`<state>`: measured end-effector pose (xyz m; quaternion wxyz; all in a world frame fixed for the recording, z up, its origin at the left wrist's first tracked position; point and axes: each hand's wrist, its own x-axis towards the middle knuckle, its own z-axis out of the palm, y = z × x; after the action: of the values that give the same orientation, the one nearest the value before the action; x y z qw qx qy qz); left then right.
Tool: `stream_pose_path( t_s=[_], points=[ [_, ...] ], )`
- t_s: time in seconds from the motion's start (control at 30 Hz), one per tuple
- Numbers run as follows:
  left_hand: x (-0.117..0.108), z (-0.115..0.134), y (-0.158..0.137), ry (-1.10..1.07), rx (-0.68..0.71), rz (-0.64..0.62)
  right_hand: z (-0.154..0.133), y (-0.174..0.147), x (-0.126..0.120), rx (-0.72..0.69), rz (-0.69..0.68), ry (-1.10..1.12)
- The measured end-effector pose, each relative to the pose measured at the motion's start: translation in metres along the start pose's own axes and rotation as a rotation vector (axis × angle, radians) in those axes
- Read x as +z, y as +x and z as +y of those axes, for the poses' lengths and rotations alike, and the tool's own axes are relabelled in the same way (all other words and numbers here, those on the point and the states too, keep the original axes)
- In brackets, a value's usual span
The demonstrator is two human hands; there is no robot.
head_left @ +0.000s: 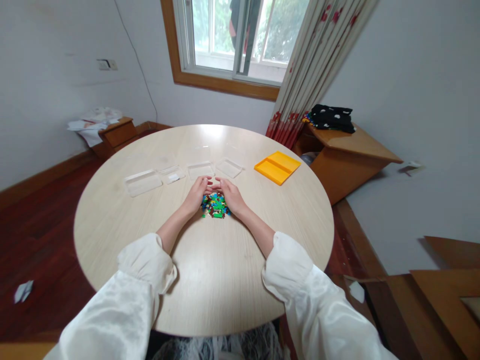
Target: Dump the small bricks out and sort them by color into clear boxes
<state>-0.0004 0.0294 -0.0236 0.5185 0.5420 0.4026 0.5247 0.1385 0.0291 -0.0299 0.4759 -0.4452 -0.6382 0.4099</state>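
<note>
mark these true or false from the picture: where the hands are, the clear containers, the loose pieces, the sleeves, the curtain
1. The left hand and right hand are on either side of a pile of small coloured pieces. True.
2. Several clear containers sit on the table, left of the yellow tray. True.
3. The small coloured pieces lie in the yellow tray. False: they lie in a pile on the table, between the hands.
4. Both sleeves are black. False: they are white.
5. The patterned curtain hangs at the left side of the window. False: it hangs at the right side.
</note>
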Motion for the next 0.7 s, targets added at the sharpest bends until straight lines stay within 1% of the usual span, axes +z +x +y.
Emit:
stream_pose_path(
  t_s=[0.03, 0.1, 0.17, 0.23, 0.27, 0.37, 0.43, 0.5, 0.6, 0.7],
  points=[
    [-0.001, -0.001, 0.002, -0.036, -0.008, 0.025, -0.004, -0.004, 0.0, -0.04, -0.033, -0.056],
    [-0.004, -0.004, 0.006, -0.085, -0.008, 0.091, -0.014, -0.014, 0.002, -0.162, -0.141, -0.226],
    [-0.007, -0.006, 0.01, -0.107, -0.006, 0.163, -0.022, -0.024, 0.006, -0.251, -0.257, -0.473],
    [-0.009, -0.007, 0.012, -0.125, -0.014, 0.21, -0.027, -0.032, 0.011, -0.262, -0.336, -0.689],
    [-0.009, -0.008, 0.013, -0.134, -0.023, 0.216, -0.028, -0.034, 0.013, -0.259, -0.354, -0.767],
    [-0.009, -0.007, 0.012, -0.118, -0.034, 0.191, -0.026, -0.035, 0.018, -0.286, -0.325, -0.884],
    [-0.006, -0.005, 0.009, -0.035, -0.006, 0.154, -0.025, -0.033, 0.02, -0.33, -0.293, -0.904],
    [-0.003, -0.002, 0.005, 0.094, 0.043, 0.106, -0.024, -0.03, 0.021, -0.342, -0.279, -0.919],
    [0.002, 0.003, -0.001, 0.298, 0.102, 0.029, -0.025, -0.027, 0.022, -0.289, -0.253, -0.97],
    [0.005, 0.007, -0.005, 0.435, 0.133, -0.039, -0.026, -0.025, 0.023, -0.258, -0.25, -1.021]
  ],
)
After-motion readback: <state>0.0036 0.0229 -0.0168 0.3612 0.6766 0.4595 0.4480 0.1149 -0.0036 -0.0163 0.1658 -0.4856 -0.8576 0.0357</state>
